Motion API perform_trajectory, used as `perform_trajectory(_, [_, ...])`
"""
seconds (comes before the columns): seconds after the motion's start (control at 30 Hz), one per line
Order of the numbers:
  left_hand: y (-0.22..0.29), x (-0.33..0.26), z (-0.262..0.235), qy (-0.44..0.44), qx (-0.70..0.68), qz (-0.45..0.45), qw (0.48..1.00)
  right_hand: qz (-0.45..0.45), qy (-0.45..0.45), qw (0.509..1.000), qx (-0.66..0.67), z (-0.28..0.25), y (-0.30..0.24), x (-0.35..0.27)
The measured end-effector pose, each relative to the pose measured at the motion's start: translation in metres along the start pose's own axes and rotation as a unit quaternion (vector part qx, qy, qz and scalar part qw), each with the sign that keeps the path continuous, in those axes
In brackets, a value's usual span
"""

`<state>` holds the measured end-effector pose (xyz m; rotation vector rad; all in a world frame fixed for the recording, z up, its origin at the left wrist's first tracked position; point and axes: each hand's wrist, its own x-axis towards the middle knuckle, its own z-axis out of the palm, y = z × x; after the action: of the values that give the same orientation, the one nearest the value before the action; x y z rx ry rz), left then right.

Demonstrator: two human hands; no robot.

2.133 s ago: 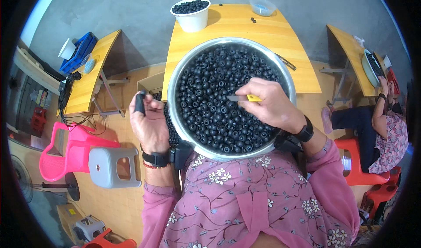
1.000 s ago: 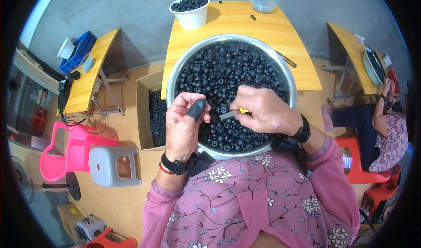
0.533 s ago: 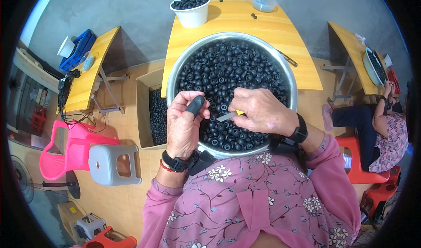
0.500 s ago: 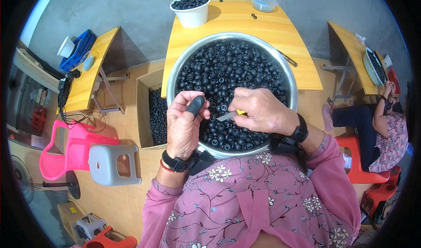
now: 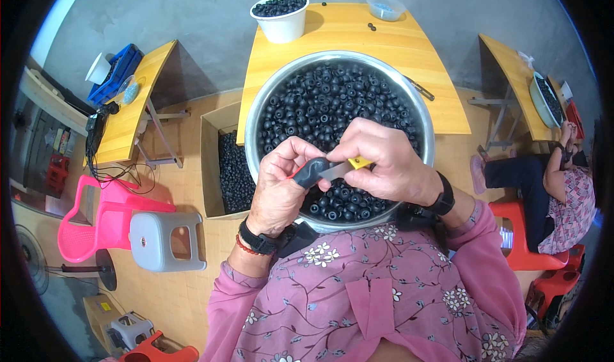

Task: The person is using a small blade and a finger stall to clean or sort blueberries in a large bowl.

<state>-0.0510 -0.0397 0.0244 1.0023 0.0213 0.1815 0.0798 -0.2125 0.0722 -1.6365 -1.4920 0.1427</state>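
Observation:
Both my hands are over a large metal basin (image 5: 345,54) filled with small round black rubber-like parts (image 5: 323,103), many with a hole in the top. My right hand (image 5: 391,160) grips a small knife (image 5: 337,171) with a bare blade and a yellow handle. The blade points left and lies against the black finger cot (image 5: 311,173) on my left thumb; a bit of red shows at the cot's base. My left hand (image 5: 279,180) is closed in a pinch, its fingertips meeting those of the right. What sits between the left fingertips is hidden.
A white bucket (image 5: 281,27) of black parts and a clear tub (image 5: 385,7) stand on the wooden table (image 5: 364,36). A dark pen-like tool (image 5: 421,90) lies beside the basin. Left is a carton (image 5: 211,164) of parts. Another person (image 5: 543,186) sits at the right.
My hands have come together over the basin. The left thumb has turned sideways toward the right hand, and the knife blade now rests against its finger cot.

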Motion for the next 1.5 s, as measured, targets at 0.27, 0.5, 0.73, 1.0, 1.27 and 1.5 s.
perform_trajectory(0.27, [-0.006, 0.002, -0.002, -0.013, -0.103, -0.010, 0.995, 0.085, 0.046, 0.971, 0.218, 0.007, 0.013, -0.006])
perform_trajectory(0.5, [-0.007, 0.002, -0.001, -0.017, -0.129, -0.015, 0.991, 0.090, 0.025, 0.979, 0.182, 0.007, 0.011, -0.004])
perform_trajectory(0.73, [-0.008, 0.001, 0.000, -0.021, -0.111, -0.016, 0.994, 0.203, 0.029, 0.949, 0.238, 0.008, 0.000, -0.002])
perform_trajectory(1.0, [-0.009, 0.000, 0.001, -0.035, -0.155, -0.026, 0.987, 0.237, 0.018, 0.940, 0.244, 0.005, -0.002, 0.000])
perform_trajectory(1.27, [-0.015, 0.002, -0.007, -0.034, -0.188, -0.007, 0.982, 0.085, 0.023, 0.986, 0.139, 0.003, 0.003, -0.006])
perform_trajectory(1.5, [-0.016, 0.002, -0.011, -0.049, -0.173, 0.000, 0.984, 0.013, 0.014, 0.999, 0.039, 0.005, -0.002, -0.011])
